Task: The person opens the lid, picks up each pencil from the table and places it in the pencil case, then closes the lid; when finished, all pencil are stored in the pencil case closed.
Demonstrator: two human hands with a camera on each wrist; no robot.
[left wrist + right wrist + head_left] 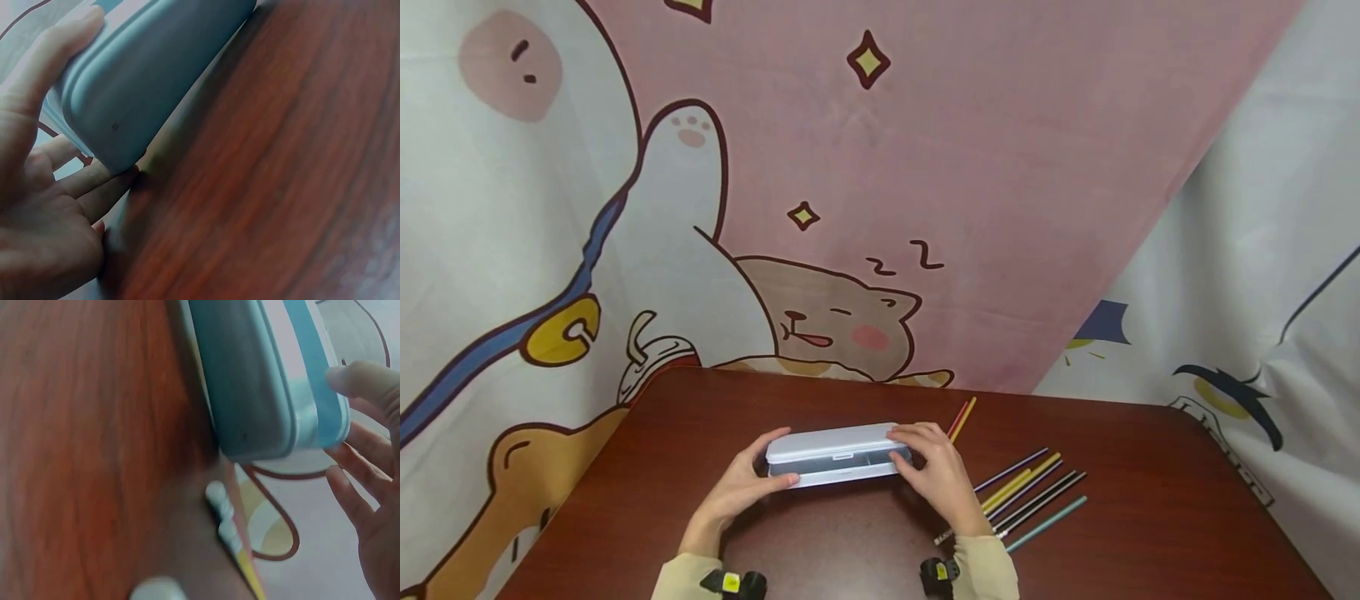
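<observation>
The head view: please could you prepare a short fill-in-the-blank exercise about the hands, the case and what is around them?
The left hand holds the case at its ____ end.
The pencils lie to the ____ of the case.
Counting the right hand, the number of hands on the case is ____.
The letter printed twice above the sleeping cat is ____.
Missing words: left; right; two; Z.

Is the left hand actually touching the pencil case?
Touching. The left wrist view shows it: the left hand lays its thumb tip against the rim of the pencil case, with no gap between.
</observation>
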